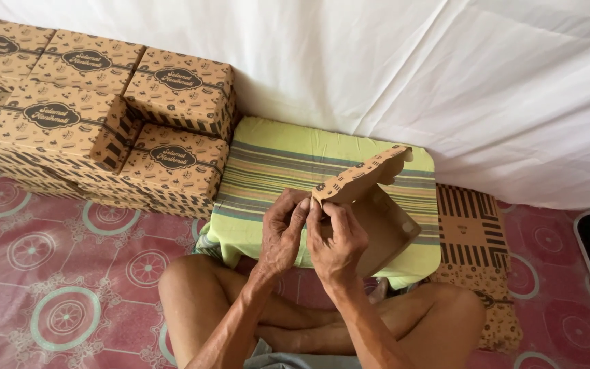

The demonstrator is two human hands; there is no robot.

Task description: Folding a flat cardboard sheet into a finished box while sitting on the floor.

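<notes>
Over a striped green-and-yellow cushion on the patterned floor mat, I sit cross-legged and hold a half-folded brown cardboard box above my lap. Both hands are closed on its near corner: my left hand pinches the edge from one side, and my right hand grips the flap beside it, thumbs close together. The box hangs in the air, clear of the cushion, its printed lid standing open and tilted up toward the white sheet behind. Its long axis runs from my hands away to the right, the open inside facing up and toward me.

As I judge it, the thin card could crease or tear at the pinched corner if I press too hard, and the unsupported far end could sag and spring the fold open. Finished boxes sit stacked at my left; flat printed blanks lie at my right.
</notes>
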